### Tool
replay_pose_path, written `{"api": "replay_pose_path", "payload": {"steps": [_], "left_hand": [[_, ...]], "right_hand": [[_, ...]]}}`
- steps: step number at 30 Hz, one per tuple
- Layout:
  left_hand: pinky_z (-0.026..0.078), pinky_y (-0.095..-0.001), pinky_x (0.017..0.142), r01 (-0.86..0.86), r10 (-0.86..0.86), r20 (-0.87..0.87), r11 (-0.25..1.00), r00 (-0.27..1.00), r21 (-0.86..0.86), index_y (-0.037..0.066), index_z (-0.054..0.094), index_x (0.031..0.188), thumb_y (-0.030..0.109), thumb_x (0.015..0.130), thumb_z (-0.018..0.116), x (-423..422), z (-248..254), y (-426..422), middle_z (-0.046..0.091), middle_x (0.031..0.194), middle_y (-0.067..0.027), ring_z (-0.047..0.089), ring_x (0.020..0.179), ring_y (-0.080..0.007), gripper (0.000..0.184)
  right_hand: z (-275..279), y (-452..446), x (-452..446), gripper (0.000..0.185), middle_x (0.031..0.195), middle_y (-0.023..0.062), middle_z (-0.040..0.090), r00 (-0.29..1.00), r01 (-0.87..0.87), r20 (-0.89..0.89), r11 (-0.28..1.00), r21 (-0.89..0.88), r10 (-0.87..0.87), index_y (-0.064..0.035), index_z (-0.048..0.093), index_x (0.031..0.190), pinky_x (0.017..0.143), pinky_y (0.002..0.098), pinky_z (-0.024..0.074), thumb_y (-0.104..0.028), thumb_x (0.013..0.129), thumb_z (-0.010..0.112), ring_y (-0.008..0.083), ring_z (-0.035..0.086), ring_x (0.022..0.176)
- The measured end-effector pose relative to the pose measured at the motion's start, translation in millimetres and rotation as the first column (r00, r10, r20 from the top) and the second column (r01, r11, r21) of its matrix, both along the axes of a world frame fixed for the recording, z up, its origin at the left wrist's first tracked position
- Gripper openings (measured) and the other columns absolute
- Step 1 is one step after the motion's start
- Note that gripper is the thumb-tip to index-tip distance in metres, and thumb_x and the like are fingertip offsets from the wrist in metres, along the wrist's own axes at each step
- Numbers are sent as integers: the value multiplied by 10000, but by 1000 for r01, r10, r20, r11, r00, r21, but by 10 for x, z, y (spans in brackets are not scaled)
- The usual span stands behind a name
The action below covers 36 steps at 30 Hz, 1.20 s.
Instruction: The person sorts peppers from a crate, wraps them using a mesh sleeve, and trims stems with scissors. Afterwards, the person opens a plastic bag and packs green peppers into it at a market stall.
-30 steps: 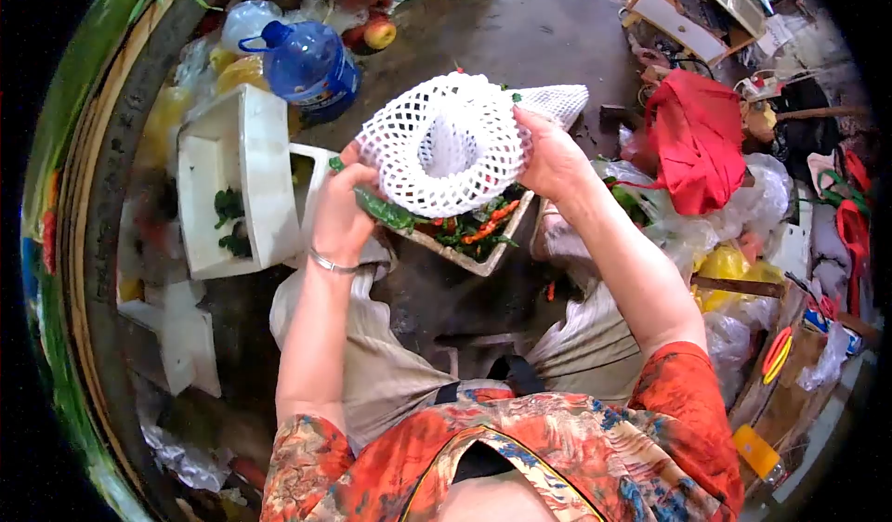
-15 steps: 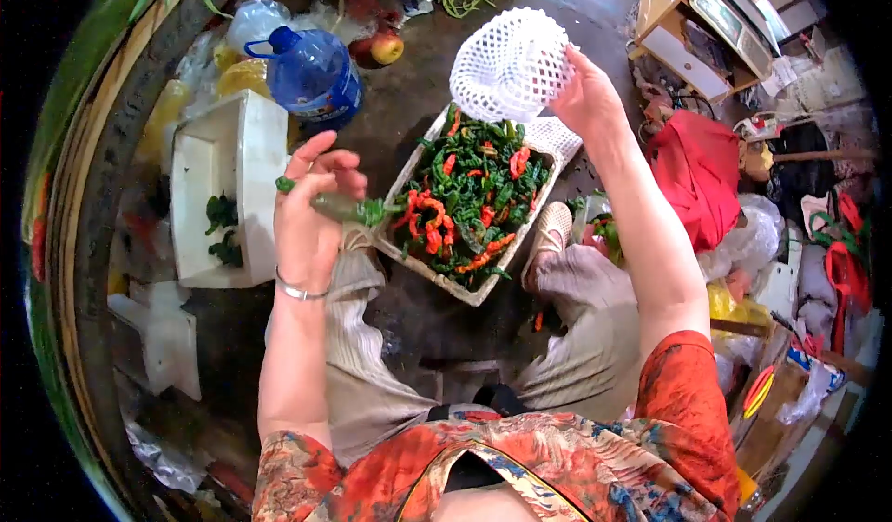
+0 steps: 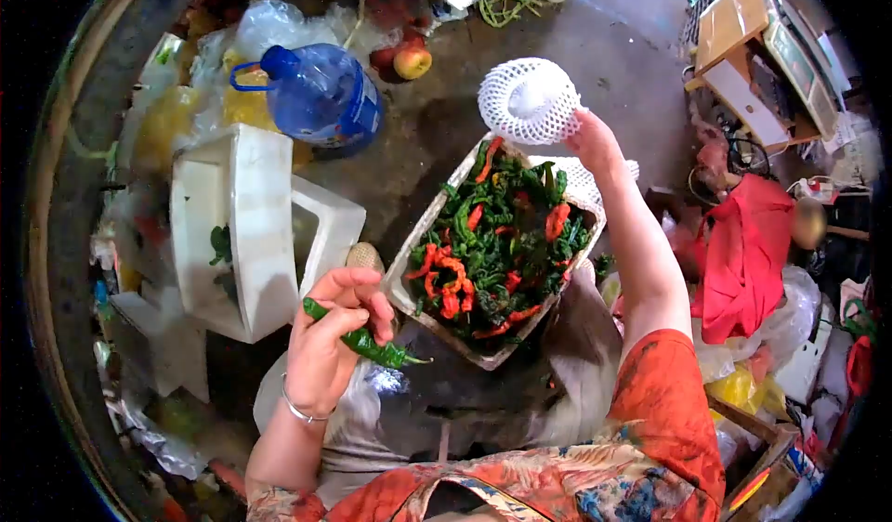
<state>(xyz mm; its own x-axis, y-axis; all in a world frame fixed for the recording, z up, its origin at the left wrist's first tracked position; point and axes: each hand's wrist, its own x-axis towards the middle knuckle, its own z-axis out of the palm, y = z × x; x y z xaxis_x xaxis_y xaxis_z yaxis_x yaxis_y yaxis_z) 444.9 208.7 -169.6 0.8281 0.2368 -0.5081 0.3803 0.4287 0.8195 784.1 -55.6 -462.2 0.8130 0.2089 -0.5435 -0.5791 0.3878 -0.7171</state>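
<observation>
While bent-fingered, left hand (image 3: pixel 323 353) around green pepper (image 3: pixel 379 347)

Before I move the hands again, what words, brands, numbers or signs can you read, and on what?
None can be read.
Blue bottle label: markings too blurred to read.
White paper at right: too blurred to tell.
Green pepper, white net: no text seen.
</observation>
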Motion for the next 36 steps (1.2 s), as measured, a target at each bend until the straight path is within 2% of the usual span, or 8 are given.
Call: {"api": "replay_pose_path", "payload": {"steps": [7, 11, 16, 17, 21, 25, 28, 36], "left_hand": [[478, -300, 636, 20, -21, -81, 1000, 997, -11, 2, 537, 1115, 22, 793, 498, 151, -201, 30, 600, 817, -102, 568, 676, -193, 325], [476, -298, 639, 67, -67, -64, 998, 996, -13, 1, 541, 1107, 23, 796, 502, 301, -199, 4, 602, 816, -106, 571, 664, -193, 314], [465, -285, 675, 130, -131, -79, 991, 988, -10, -6, 545, 1119, 3, 825, 461, 433, -219, 4, 617, 849, -108, 580, 714, -175, 306], [465, -285, 675, 133, -133, -85, 991, 987, -11, -6, 545, 1119, 3, 825, 461, 452, -225, -1, 617, 849, -108, 580, 714, -175, 306], [467, -280, 677, 155, -153, -124, 988, 980, 4, -5, 548, 1118, -8, 825, 464, 522, -249, -11, 619, 852, -111, 581, 712, -169, 304], [468, -273, 675, 177, -173, -137, 984, 975, 18, -6, 551, 1116, -11, 823, 470, 603, -253, -32, 623, 857, -111, 583, 710, -165, 304], [470, -273, 676, 187, -182, -147, 982, 972, 23, -6, 555, 1114, -14, 822, 470, 648, -250, -41, 626, 858, -110, 584, 708, -166, 304], [471, -260, 668, 201, -195, -159, 979, 968, 22, -3, 560, 1120, -16, 819, 475, 639, -273, -28, 633, 861, -105, 592, 711, -155, 313]], "right_hand": [[-599, -357, -250, 47, 696, 66, 576, 968, 75, -208, 950, -303, -142, -41, 585, 801, 473, 256, 423, -79, 826, 571, 163, 571, 593], [-595, -484, -163, 96, 597, 39, 546, 983, -164, -131, 946, -280, 132, -40, 577, 769, 375, 267, 317, -103, 840, 589, 126, 455, 441], [-761, -559, -269, 231, 778, 145, 651, 869, -476, -321, 463, -748, 376, -1, 606, 942, 620, 382, 495, -201, 828, 621, 265, 640, 742], [-566, -499, -269, 310, 829, 191, 659, 847, -399, -292, 169, -901, 445, 19, 587, 1032, 736, 438, 516, -181, 800, 635, 337, 654, 851], [-139, -446, -306, 579, 1291, 172, 470, 692, 366, 324, 74, -928, 645, -121, 452, 1302, 944, 464, 394, -77, 746, 605, 357, 483, 1164], [-134, -343, -310, 333, 1196, 139, 517, 354, 371, 174, 33, -928, 919, -142, 625, 1066, 906, 425, 389, -112, 735, 632, 297, 505, 1081], [-251, -252, -329, 101, 892, 85, 575, 398, 403, 99, -77, -912, 912, -131, 626, 847, 785, 408, 394, -185, 763, 618, 268, 525, 905], [15, -286, -132, 273, 857, 63, 580, 445, 587, 261, -58, -808, 857, -153, 589, 1038, 748, 392, 409, -182, 770, 630, 251, 562, 856]]}}
